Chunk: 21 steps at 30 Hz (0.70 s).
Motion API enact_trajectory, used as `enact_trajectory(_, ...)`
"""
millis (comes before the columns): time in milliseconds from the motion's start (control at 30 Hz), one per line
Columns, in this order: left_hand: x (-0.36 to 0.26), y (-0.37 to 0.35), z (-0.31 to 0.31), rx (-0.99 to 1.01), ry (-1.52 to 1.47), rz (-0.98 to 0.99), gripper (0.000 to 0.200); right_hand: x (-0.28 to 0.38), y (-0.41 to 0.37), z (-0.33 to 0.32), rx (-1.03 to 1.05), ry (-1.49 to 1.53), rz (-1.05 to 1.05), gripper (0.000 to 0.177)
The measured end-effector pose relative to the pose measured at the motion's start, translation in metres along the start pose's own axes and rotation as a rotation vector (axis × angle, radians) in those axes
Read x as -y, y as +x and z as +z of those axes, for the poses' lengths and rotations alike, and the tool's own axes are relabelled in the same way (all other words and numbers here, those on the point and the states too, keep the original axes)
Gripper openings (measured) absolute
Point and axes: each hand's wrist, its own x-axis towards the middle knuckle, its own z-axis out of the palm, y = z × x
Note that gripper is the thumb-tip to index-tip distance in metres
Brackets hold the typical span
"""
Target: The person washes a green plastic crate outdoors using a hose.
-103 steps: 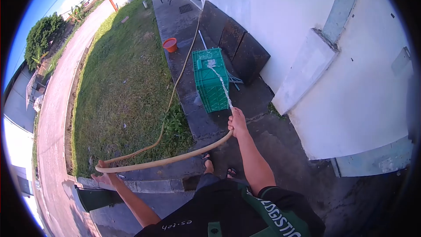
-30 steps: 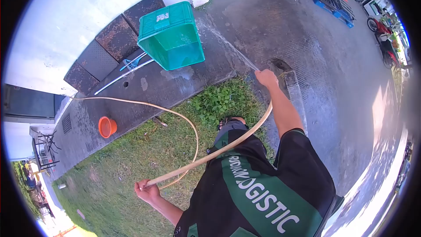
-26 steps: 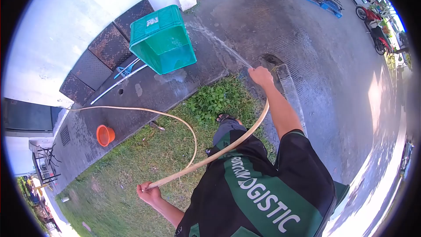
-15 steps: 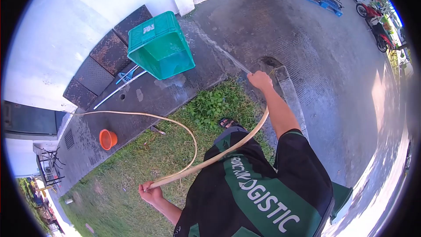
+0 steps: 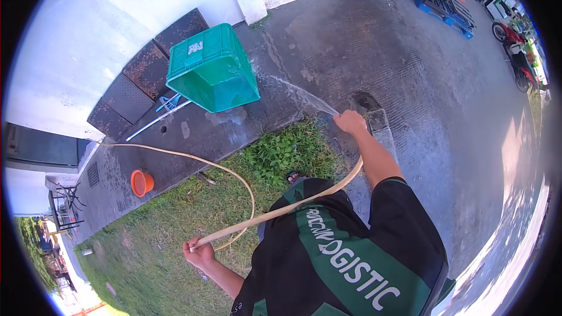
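The hose (image 5: 293,206) crosses before the torso, its spraying end gripped in the right hand (image 5: 351,122), its bend held in the curled left hand (image 5: 201,253) over the grass (image 5: 167,231). Pulling that bend too tight could kink it and choke the water; wet concrete (image 5: 328,41) beside the green crate (image 5: 202,61) could turn slippery underfoot.
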Motion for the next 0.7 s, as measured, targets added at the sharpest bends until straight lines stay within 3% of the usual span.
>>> enact_trajectory(400, 0.009, -0.004, -0.032, 0.022, -0.155, 0.014, 0.017, 0.025, 0.021, -0.019, -0.003, -0.011, -0.039, 0.055)
enact_trajectory(433, 0.002, 0.018, -0.077, 0.012, -0.165, 0.02, 0.017, 0.025, 0.024, -0.017, -0.002, -0.024, -0.046, 0.055)
enact_trajectory(500, -0.038, 0.09, -0.148, 0.122, -0.323, -0.217, 0.017, 0.023, 0.03, -0.013, -0.019, -0.016, -0.041, 0.055)
enact_trajectory(700, -0.034, 0.077, -0.159, 0.103, -0.245, -0.075, 0.016, 0.038, 0.036, -0.018, -0.065, 0.097, -0.119, 0.057)
